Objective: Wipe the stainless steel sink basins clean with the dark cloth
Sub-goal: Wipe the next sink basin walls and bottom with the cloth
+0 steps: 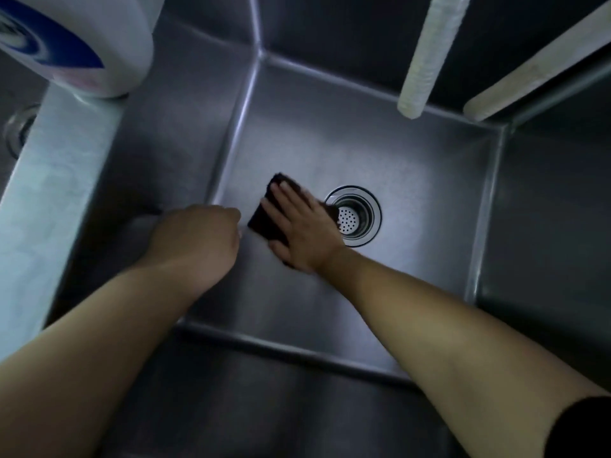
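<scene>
Dark cloth lies flat under the right hand, fingers straight and pressing it to the basin floor, long edge along the fingers. Drain sits just beyond its little-finger side. Left hand, loosely curled on nothing, hangs alongside.

Sink basin: drain on floor, right of centre. Cloth just left of drain, right hand flat on it. Left hand farther left, near left wall. Bottle on divider, far left. Two pipes hang over back wall
</scene>
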